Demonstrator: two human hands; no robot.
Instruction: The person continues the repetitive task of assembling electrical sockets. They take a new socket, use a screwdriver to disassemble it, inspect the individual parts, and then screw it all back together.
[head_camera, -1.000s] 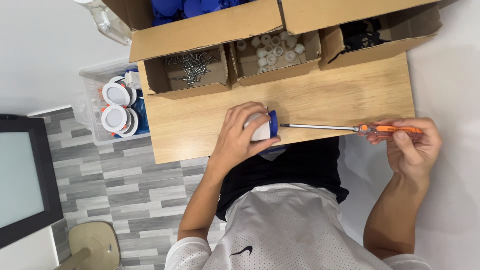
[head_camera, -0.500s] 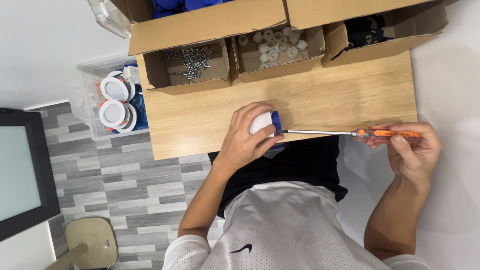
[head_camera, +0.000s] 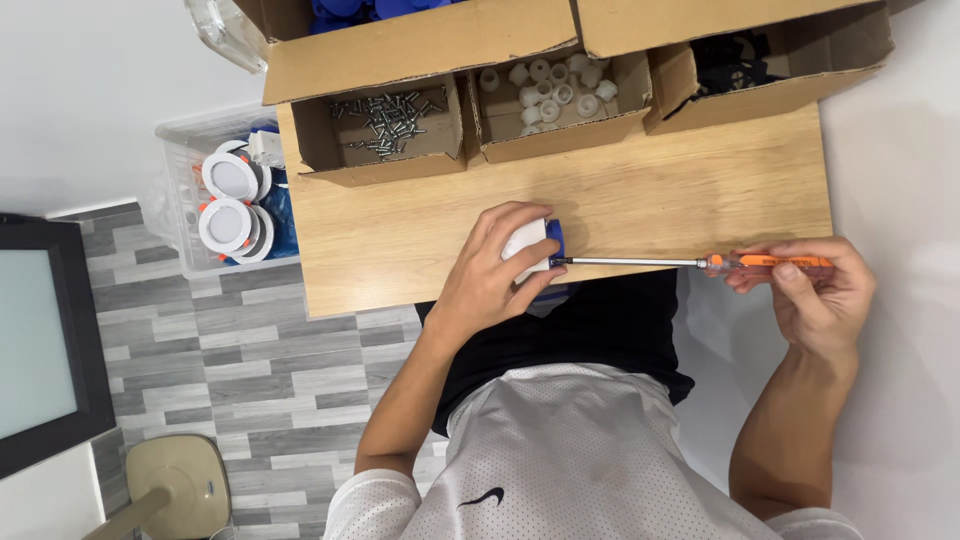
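Our left grip (head_camera: 495, 270) curls around one white-and-blue round fitting (head_camera: 532, 248) at the bench (head_camera: 660, 195) front edge. Our right grip (head_camera: 812, 290) pinches one orange-handled screwdriver (head_camera: 690, 263), lying horizontally, tip pointing left into the fitting. Three open cardboard boxes (head_camera: 385, 165) line the far edge.

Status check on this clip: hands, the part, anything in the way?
Left hand grips white-and-blue part at table edge. Right hand holds orange-handled screwdriver, tip on the part. Nothing obstructing.
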